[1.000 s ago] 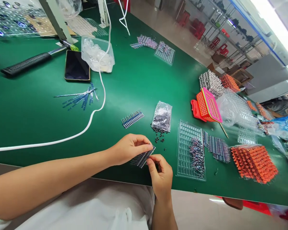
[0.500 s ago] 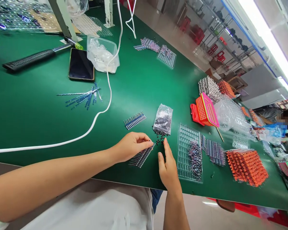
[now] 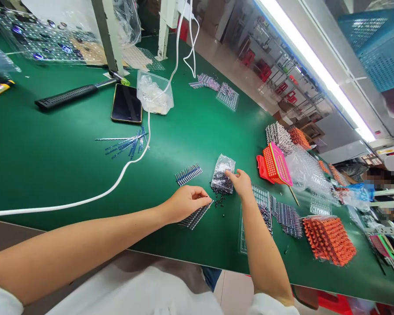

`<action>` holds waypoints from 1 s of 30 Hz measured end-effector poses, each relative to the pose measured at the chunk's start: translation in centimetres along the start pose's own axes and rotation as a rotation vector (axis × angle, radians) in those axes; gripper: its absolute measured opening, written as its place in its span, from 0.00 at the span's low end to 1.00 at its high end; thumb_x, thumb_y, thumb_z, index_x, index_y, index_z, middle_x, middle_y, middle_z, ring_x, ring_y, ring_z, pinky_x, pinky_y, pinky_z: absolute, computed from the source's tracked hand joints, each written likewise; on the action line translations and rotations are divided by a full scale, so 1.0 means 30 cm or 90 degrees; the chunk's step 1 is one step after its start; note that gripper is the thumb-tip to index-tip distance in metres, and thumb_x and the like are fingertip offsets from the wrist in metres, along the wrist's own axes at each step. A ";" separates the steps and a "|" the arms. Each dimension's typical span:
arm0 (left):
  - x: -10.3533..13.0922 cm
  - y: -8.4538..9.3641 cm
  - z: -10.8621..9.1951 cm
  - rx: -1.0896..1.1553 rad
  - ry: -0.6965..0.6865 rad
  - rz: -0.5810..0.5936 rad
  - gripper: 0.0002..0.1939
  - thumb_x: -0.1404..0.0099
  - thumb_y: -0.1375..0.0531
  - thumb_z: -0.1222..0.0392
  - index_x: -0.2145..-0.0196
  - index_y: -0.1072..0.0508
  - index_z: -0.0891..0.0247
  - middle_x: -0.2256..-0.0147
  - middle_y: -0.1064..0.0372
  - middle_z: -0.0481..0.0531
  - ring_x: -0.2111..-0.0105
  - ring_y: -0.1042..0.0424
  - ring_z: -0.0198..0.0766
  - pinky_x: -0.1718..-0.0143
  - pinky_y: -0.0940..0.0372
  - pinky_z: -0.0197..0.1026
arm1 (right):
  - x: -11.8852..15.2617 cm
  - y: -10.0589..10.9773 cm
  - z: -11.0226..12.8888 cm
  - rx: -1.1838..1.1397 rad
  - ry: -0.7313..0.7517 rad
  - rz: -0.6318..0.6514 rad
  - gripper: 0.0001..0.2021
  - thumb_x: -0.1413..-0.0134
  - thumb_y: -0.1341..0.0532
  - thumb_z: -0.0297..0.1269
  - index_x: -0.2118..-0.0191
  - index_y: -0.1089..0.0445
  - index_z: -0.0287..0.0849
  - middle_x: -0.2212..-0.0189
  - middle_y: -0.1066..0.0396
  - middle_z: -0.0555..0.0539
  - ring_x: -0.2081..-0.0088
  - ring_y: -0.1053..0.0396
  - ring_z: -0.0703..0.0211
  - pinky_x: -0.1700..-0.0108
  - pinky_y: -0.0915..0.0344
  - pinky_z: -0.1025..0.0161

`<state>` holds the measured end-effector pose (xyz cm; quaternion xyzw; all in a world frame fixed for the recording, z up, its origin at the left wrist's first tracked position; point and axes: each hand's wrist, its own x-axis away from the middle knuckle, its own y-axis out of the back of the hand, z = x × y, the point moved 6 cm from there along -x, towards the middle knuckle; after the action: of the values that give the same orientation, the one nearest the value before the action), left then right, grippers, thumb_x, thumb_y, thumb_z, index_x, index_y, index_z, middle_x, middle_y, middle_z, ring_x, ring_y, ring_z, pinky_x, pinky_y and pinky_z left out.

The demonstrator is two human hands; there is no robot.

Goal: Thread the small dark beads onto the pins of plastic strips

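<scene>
Pin strip [image 3: 195,216] is pinched by its upper right corner between thumb and fingers of the left hand [image 3: 188,203], just above the near edge of the green table [image 3: 190,140]. Plastic bag [image 3: 224,163] is touched at its right side by the right hand [image 3: 243,183]; whether it is gripped cannot be told. Black beads [image 3: 219,201] are spilled at the bag's lower end. A second strip [image 3: 188,174] is laid left of the bag. Clear tray [image 3: 261,193] is partly covered by the right forearm. Orange stack [image 3: 330,240] is placed farther right; phone [image 3: 127,104] and black-handled tool [image 3: 68,97] are left at upper left.
</scene>
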<state>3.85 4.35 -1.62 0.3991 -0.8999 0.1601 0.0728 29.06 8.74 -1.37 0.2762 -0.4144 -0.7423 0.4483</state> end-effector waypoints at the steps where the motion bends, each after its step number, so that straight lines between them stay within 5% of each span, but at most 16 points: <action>1: -0.002 0.003 0.000 -0.001 -0.003 -0.003 0.13 0.42 0.36 0.51 0.70 0.24 0.65 0.70 0.24 0.52 0.67 0.27 0.41 0.61 0.36 0.41 | -0.011 -0.013 -0.005 -0.023 -0.022 0.009 0.29 0.57 0.32 0.54 0.55 0.24 0.35 0.70 0.22 0.41 0.65 0.24 0.48 0.64 0.33 0.59; 6: -0.005 0.004 0.006 0.000 -0.007 0.001 0.13 0.42 0.36 0.51 0.70 0.25 0.65 0.71 0.25 0.51 0.67 0.27 0.41 0.61 0.36 0.42 | 0.003 -0.037 -0.033 -0.181 -0.090 0.051 0.21 0.63 0.31 0.54 0.73 0.25 0.38 0.78 0.26 0.47 0.75 0.32 0.58 0.71 0.39 0.62; 16: -0.009 0.005 0.006 -0.006 -0.013 -0.001 0.12 0.42 0.36 0.51 0.71 0.24 0.64 0.70 0.24 0.51 0.67 0.27 0.41 0.61 0.35 0.41 | 0.098 -0.011 -0.069 -0.446 -0.101 0.060 0.22 0.66 0.27 0.53 0.69 0.27 0.42 0.73 0.28 0.51 0.71 0.35 0.63 0.68 0.39 0.65; 30: -0.014 0.010 0.008 -0.014 -0.003 -0.013 0.11 0.42 0.36 0.52 0.71 0.24 0.64 0.71 0.24 0.51 0.67 0.26 0.41 0.60 0.35 0.42 | 0.124 0.013 -0.043 -0.575 -0.075 0.030 0.18 0.64 0.26 0.47 0.68 0.28 0.44 0.71 0.27 0.52 0.69 0.32 0.62 0.66 0.35 0.64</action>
<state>3.91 4.76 -2.03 0.4077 -0.8977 0.1485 0.0765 28.58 4.84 -1.83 0.0007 -0.0806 -0.8526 0.5163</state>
